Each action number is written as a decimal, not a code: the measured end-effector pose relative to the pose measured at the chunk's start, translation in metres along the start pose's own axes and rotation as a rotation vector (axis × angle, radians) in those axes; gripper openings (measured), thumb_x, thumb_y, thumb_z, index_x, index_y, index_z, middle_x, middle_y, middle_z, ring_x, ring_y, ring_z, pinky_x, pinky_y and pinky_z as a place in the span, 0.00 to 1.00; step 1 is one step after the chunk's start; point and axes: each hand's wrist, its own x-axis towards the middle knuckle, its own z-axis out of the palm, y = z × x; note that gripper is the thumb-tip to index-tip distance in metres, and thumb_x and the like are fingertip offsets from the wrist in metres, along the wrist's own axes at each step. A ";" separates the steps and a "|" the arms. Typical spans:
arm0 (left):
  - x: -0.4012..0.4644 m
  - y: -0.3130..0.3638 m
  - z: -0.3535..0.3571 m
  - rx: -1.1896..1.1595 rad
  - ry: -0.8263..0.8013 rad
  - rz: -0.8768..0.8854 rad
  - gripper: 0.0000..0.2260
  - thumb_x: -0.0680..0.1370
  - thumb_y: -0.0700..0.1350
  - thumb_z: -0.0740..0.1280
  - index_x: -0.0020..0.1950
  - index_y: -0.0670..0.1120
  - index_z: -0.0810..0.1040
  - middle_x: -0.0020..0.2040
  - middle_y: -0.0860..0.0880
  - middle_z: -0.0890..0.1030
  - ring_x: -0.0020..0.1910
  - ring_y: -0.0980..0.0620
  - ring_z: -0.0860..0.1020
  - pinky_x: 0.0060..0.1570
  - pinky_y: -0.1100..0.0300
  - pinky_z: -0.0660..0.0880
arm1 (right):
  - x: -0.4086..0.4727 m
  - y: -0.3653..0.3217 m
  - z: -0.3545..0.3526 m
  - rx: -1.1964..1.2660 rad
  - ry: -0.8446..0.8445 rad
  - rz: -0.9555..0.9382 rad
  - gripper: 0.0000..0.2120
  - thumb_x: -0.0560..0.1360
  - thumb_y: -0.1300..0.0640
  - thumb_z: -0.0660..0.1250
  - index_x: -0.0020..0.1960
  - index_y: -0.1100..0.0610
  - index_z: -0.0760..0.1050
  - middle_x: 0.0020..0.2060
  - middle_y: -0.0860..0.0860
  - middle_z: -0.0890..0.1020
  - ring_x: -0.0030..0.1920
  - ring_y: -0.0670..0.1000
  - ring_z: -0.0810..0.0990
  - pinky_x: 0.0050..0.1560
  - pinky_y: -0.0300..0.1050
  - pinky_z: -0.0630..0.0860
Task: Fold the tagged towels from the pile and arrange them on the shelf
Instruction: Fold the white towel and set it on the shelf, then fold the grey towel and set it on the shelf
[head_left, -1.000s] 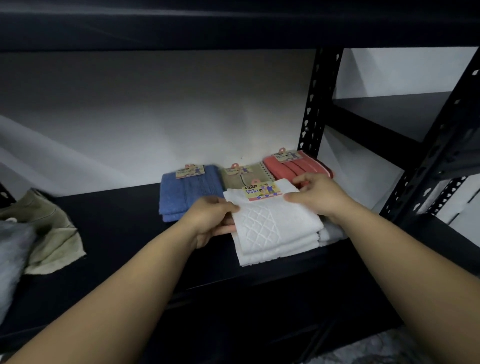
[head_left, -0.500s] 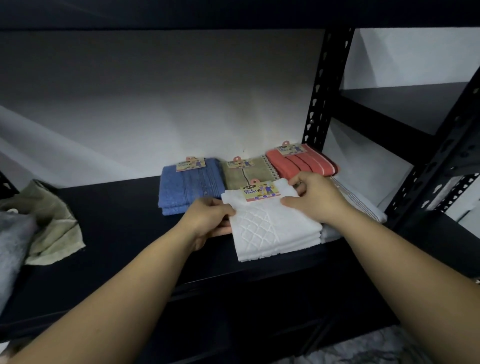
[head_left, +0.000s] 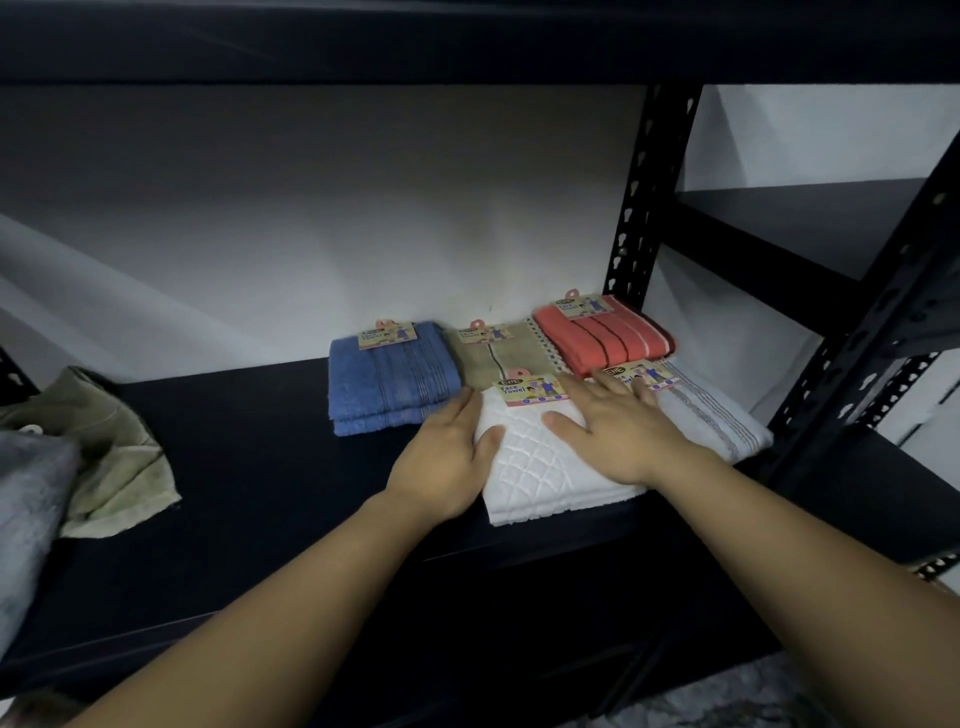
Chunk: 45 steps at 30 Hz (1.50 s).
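While both hands lie flat with fingers straight — left hand (head_left: 441, 462) against its edge, right hand (head_left: 618, 431) pressing on top — the folded white quilted towel (head_left: 540, 467) settles onto the black metal shelf (head_left: 249, 467). Just beyond the fingertips sit blue ribbed (head_left: 389, 374), tan (head_left: 493, 353) and coral striped (head_left: 602, 332) folded towels. Placing looks nearly done — next, squaring it, then fetching from the crumpled pile (head_left: 104, 457) far left.

Dim, soft focus; edges bowed
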 end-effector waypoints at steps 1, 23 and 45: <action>-0.001 0.000 -0.001 -0.007 -0.024 0.008 0.31 0.85 0.62 0.52 0.85 0.49 0.52 0.85 0.50 0.52 0.83 0.51 0.53 0.78 0.60 0.50 | 0.000 0.000 -0.001 -0.004 -0.013 0.003 0.37 0.82 0.29 0.44 0.85 0.47 0.47 0.84 0.46 0.55 0.84 0.49 0.46 0.81 0.63 0.40; -0.135 -0.153 -0.104 0.245 0.113 -0.068 0.22 0.79 0.62 0.66 0.70 0.53 0.78 0.68 0.54 0.76 0.67 0.53 0.72 0.65 0.55 0.74 | 0.007 -0.226 0.065 0.343 0.096 -0.315 0.22 0.81 0.42 0.67 0.72 0.49 0.76 0.69 0.46 0.76 0.72 0.49 0.71 0.68 0.44 0.70; -0.170 -0.259 -0.228 0.366 0.439 -0.410 0.14 0.78 0.50 0.71 0.58 0.42 0.84 0.55 0.39 0.83 0.52 0.36 0.81 0.49 0.52 0.74 | 0.014 -0.241 0.086 0.304 0.025 -0.241 0.32 0.79 0.30 0.60 0.79 0.41 0.66 0.81 0.41 0.61 0.81 0.45 0.57 0.81 0.50 0.54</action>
